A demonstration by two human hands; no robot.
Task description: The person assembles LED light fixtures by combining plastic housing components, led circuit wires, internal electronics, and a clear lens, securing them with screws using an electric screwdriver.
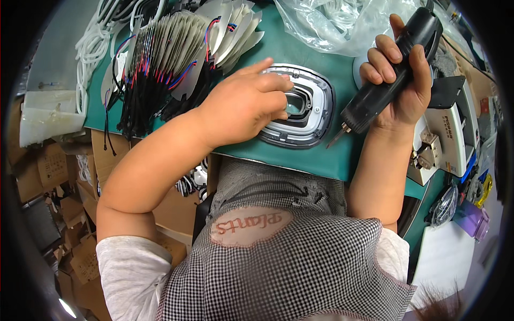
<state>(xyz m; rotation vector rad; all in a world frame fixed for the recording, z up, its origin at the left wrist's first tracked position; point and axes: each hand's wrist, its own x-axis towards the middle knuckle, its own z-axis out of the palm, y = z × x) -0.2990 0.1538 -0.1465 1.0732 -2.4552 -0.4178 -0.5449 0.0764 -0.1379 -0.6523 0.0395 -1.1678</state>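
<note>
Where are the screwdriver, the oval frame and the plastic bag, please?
Screwdriver [377,97]: head view, lower part of its black body.
Oval frame [323,101]: head view, right side of its ring.
Plastic bag [347,40]: head view, lower part of its clear film.

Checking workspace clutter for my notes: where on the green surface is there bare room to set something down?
The green surface shows bare between the oval frame and the right forearm, below the screwdriver, and above the frame, between the wired sheets and the clear plastic bag. Crowded: upper left, under the sheets; along the top, under the bag.
</note>
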